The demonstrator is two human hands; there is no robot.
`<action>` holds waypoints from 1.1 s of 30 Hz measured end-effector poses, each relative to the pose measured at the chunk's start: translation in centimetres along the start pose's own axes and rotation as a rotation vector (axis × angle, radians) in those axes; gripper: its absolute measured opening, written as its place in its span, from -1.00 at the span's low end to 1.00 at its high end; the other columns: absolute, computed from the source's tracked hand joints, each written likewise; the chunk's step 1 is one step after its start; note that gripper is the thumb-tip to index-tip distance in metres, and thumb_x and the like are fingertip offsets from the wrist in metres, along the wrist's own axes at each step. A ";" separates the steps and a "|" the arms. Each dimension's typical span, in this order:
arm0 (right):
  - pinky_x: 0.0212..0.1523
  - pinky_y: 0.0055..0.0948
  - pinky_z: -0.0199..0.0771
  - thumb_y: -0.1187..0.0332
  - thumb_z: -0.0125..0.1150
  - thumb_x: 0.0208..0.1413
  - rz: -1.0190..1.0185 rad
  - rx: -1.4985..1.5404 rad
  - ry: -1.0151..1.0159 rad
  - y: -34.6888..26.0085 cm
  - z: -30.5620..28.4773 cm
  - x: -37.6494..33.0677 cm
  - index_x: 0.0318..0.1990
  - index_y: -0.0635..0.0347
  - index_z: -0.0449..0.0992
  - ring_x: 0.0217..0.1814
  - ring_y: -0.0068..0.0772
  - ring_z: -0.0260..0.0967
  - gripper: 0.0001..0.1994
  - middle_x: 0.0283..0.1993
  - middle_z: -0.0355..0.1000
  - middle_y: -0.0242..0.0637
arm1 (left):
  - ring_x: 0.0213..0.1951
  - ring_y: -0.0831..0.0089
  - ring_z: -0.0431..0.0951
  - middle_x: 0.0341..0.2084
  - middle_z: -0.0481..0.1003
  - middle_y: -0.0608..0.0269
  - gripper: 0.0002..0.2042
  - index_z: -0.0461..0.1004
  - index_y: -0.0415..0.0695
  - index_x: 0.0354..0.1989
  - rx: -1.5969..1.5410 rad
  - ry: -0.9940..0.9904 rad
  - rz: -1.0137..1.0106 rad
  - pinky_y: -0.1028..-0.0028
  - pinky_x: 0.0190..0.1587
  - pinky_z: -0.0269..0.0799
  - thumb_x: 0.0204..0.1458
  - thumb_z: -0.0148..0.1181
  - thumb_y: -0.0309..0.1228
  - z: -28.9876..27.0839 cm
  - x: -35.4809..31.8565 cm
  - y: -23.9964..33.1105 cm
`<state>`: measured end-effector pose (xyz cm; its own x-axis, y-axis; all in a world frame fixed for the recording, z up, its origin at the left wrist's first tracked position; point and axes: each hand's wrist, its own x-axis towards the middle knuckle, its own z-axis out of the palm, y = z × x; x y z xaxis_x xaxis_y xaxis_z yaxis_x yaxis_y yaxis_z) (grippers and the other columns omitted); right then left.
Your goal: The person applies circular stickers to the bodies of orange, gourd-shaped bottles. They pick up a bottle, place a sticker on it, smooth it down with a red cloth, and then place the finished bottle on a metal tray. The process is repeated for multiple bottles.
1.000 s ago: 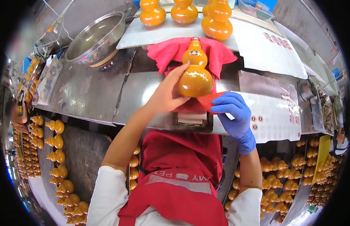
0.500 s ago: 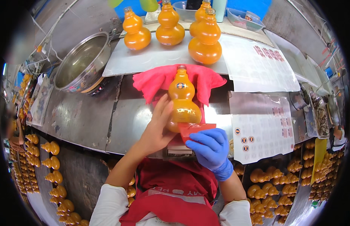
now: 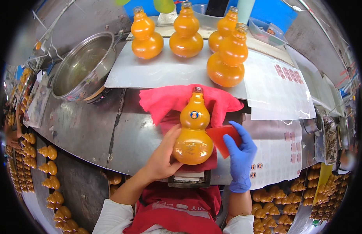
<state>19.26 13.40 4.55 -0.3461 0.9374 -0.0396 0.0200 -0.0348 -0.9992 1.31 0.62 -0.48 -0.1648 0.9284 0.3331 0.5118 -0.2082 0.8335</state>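
An orange gourd-shaped glass bottle (image 3: 193,147) leans back on a pink-red cloth (image 3: 161,104), its neck pointing away from me. A small round blue-and-orange decal sits on its upper bulb, and faint dark marks show on the lower bulb. My bare left hand (image 3: 161,156) grips the lower bulb from the left, fingers partly hidden behind it. At the bottle's right, my blue-gloved right hand (image 3: 241,162) holds a flat red scraper (image 3: 224,137) between thumb and fingers. The scraper's left edge is beside the bottle's waist; whether it touches, I cannot tell.
Several more gourd bottles (image 3: 226,69) stand on a pale board (image 3: 122,74) at the back. A metal pot (image 3: 81,66) of liquid is at far left. Decal sheets (image 3: 274,136) lie to the right. Rows of bottles line both sides below the table.
My right hand has moved the scraper from the lower bulb's base up and right, to beside the waist. The bottle now sits lower in view, and its lower bulb is no longer covered by the scraper.
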 end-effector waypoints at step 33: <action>-0.23 -0.35 0.43 0.52 0.24 -0.13 -1.160 -0.883 -0.542 -2.2 0.4 -5.6 -0.15 0.02 0.54 -0.21 -0.26 0.41 -0.68 -0.23 0.48 -0.36 | 0.09 0.08 0.37 0.06 0.37 -0.05 -0.14 0.08 -0.28 0.29 -0.078 0.287 -0.048 0.28 0.14 0.26 -0.24 0.40 -0.36 0.4 -0.4 0.9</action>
<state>20.79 8.10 6.97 -0.8439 0.0660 0.5324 -0.0303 0.9849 -0.1702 2.16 0.18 -0.07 -0.4247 0.8151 0.3940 0.4334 -0.1990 0.8789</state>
